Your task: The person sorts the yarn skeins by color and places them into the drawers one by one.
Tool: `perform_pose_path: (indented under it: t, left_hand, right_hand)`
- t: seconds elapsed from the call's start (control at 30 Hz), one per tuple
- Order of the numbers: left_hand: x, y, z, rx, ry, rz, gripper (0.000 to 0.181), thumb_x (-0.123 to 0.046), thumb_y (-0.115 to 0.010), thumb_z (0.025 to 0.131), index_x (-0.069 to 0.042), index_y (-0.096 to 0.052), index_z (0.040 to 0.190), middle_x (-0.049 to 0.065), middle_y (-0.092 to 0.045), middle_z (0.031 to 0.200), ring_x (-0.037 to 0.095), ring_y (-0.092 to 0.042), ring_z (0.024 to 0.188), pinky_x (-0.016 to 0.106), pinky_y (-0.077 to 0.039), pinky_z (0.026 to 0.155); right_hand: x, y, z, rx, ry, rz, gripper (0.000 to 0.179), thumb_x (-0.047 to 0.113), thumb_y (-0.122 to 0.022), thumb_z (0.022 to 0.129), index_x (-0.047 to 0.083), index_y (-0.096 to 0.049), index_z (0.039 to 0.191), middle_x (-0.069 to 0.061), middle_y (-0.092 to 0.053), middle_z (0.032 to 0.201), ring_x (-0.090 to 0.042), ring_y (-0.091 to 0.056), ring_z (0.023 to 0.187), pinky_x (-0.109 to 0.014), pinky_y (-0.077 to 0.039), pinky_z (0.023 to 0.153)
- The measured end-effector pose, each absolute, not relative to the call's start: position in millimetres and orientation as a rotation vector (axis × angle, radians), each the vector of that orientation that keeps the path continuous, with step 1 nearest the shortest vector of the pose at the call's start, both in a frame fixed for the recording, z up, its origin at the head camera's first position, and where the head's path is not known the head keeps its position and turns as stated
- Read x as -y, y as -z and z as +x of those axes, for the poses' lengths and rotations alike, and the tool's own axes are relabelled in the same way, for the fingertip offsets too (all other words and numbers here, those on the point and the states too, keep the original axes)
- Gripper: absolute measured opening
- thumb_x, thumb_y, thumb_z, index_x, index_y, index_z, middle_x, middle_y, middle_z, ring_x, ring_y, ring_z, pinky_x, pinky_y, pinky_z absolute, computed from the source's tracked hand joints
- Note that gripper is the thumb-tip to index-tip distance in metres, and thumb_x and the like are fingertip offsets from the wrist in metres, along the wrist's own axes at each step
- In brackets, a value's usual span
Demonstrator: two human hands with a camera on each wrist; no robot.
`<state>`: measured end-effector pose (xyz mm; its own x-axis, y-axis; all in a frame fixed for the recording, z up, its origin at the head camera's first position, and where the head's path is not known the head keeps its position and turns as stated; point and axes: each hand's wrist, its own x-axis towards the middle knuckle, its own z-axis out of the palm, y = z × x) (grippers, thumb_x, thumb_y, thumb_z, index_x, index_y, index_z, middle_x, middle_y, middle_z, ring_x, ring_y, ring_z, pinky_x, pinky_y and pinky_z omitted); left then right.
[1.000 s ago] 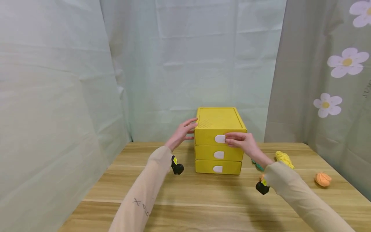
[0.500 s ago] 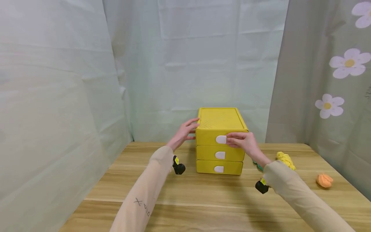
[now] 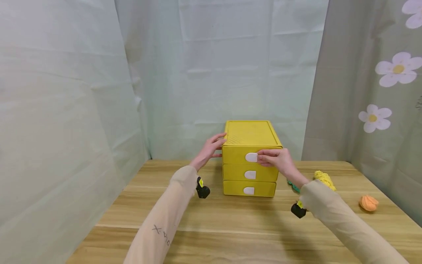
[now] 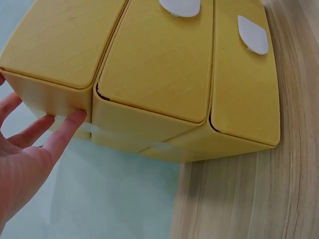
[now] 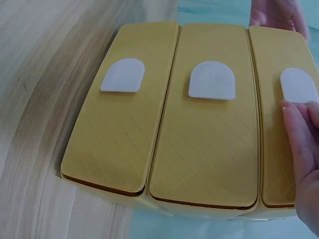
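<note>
A yellow three-drawer box (image 3: 254, 132) stands on the table with all its drawers closed. Each drawer front carries a white tab handle. My right hand (image 3: 279, 161) pinches the edge of the top drawer's handle (image 3: 251, 157) between thumb and fingers. Below it are the middle handle (image 3: 250, 175) and the bottom handle (image 3: 248, 190). On the left side of the box, my left hand (image 3: 207, 151) has its fingers spread. In the left wrist view, its fingertips (image 4: 76, 117) press on the side wall near the top drawer.
To the right on the wooden table (image 3: 197, 234) lie a yellow yarn bundle (image 3: 324, 179) and an orange bundle (image 3: 368, 203). Something green (image 3: 293, 186) shows partly behind the right wrist. Pale curtains (image 3: 230, 73) hang behind and at both sides.
</note>
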<state>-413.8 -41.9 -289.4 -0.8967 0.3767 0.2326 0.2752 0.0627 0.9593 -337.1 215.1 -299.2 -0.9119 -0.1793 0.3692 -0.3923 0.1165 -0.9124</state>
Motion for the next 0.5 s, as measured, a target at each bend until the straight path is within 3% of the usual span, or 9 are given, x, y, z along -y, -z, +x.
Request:
perform_pose_path:
  t: [0.5]
  left_hand:
    - [42.9,292.3,-415.5,-2.263,-1.95,0.74,0.045,-0.028,-0.05,0.094,-0.015,-0.042,0.136,0.009,-0.041,0.132,0.029,-0.049,0.104,0.042,-0.045,0.079]
  right_hand:
    - [-217.7,297.9,-331.2,2.259,-1.888,0.601,0.025,0.0,-0.06,0.085,-0.016,-0.06,0.103,-0.024,-0.063,0.092,-0.028,-0.064,0.08,-0.042,-0.048,0.07]
